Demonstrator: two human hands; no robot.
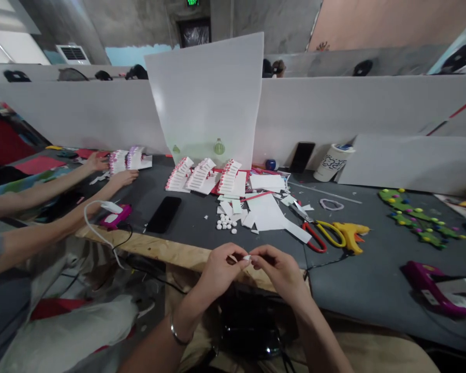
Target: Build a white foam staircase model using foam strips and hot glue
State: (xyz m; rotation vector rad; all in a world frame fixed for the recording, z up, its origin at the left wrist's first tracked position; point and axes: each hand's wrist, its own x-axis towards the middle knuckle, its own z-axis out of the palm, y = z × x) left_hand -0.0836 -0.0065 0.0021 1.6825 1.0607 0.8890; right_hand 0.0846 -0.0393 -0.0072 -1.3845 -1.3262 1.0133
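Note:
My left hand [226, 267] and my right hand [276, 269] meet over the table's front edge, fingertips pinched together. Between them is a small white piece [247, 258], perhaps paper, too small to make out well; both hands grip it. Just beyond lies a cluster of small white rolled discs [226, 223]. White paper scraps [266, 211] spread to the right of it. Farther back stand three folded white card pieces with rows of strips and red tips, one of them a fanned card [229, 176].
Red-and-yellow-handled scissors [314, 237] and a yellow glue gun [351, 235] lie right. A black phone [164, 214] rests left. A white board [209, 98] stands behind. At left, a co-worker's hands [122, 178] touch similar cards. A paper cup [333, 162] stands at back right.

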